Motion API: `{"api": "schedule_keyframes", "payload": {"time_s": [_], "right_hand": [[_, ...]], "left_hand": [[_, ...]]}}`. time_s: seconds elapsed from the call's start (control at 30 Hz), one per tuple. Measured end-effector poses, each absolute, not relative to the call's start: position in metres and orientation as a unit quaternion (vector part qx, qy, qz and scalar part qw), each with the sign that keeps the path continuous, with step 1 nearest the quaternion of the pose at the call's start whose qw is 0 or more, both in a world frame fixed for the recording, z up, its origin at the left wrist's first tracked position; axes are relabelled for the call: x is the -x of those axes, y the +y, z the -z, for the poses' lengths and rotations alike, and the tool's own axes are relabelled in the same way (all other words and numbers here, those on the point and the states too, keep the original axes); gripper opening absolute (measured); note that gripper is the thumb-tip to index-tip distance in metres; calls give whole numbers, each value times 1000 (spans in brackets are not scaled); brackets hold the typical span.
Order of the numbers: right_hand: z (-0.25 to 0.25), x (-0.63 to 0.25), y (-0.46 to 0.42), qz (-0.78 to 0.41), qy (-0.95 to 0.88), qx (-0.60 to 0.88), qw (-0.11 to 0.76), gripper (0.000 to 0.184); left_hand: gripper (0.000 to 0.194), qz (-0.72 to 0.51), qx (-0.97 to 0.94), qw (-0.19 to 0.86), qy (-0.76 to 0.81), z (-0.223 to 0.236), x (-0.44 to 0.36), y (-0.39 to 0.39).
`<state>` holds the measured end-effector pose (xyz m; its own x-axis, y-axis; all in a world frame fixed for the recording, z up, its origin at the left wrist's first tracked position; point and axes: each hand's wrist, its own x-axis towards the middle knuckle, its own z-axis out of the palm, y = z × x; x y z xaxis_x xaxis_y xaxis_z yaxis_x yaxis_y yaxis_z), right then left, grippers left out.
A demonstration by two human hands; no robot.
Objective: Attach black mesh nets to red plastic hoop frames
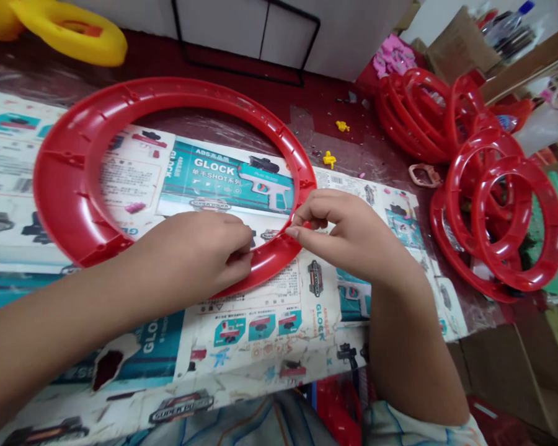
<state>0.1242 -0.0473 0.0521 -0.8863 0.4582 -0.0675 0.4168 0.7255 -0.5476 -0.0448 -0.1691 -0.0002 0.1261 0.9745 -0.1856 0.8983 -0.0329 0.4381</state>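
In the head view, one large red ring (62, 192) lies on the printed sheets (260, 365) covering the table (374, 152), toward 10 o'clock from the middle; two hands are at it, the left hand (223, 248) over the ring's own 5 o'clock with fingers curled in, and I cannot tell whether they grip the rim; the right hand (339, 223) is at its 4 o'clock, thumb and forefinger tips nearly together at the rim, whether clamped on anything I cannot tell. Two small yellow pieces (329, 160) lie on the table at 1 o'clock, near each other; two bigger yellow parts (79, 34) sit at 10 o'clock, one cut by the edge; one pinkish loop (425, 176) lies between 2 and 3 o'clock, and one black wire frame (246, 65) stands near 12. More red rings (551, 217) are piled from 2 to 3 o'clock, overlapping too much to count, two standing out in front; a heap of pink pieces (395, 57), likewise uncountable, is between 1 and 2.

The boldest print, inside the ring, reads "GLOCK", with "ABS" above and "单手SHOT系列" below, beside one pictured toy gun; "GLOCK" recurs sideways at 5 o'clock; a badge near 7 reads "SUPER POWER"; the finer text is too small to read.
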Motion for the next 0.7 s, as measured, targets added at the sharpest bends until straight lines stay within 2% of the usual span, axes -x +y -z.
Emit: {"api": "schedule_keyframes", "payload": {"time_s": [0.27, 0.7], "right_hand": [[-44, -119, -54, -197, -963, 183, -9, 15], [-40, -116, -49, -210, -947, 242, -20, 14]], "left_hand": [[18, -103, -691, 254, 668, -4, 43, -167], [15, -118, -683, 251, 675, -1, 44, -167]]}}
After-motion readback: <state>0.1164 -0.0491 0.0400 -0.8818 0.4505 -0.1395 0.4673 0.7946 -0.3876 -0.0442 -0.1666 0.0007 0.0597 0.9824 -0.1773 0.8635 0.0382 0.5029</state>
